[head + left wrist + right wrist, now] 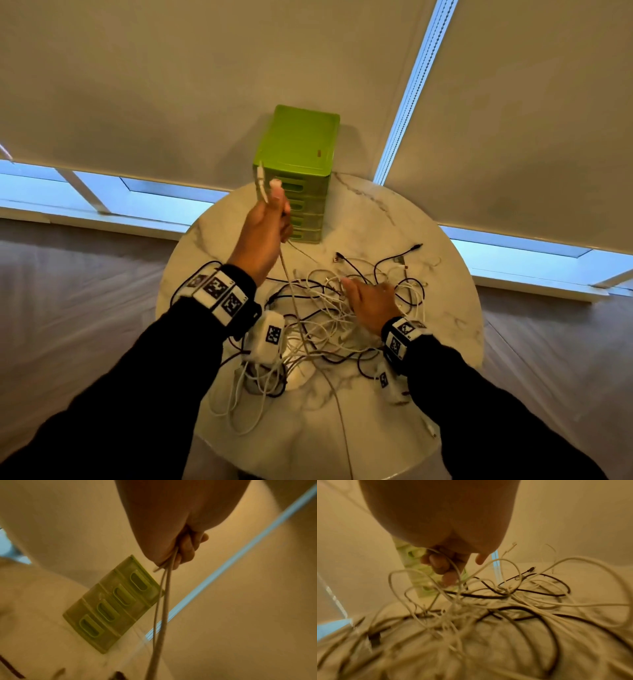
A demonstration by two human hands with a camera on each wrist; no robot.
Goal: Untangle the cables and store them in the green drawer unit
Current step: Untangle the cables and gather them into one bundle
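The green drawer unit stands at the far edge of the round marble table, all its drawers closed. My left hand is raised in front of it and grips a white cable; the plug end sticks up above the fist. Two strands hang down from that fist toward the pile. The tangle of white and black cables covers the table's middle. My right hand lies palm down on it, its fingers curled round a white strand of the tangle.
Loose black cable ends lie to the right of the unit. A long white strand runs off the table's near edge. Closed roller blinds hang behind the table, and pale covered floor surrounds it.
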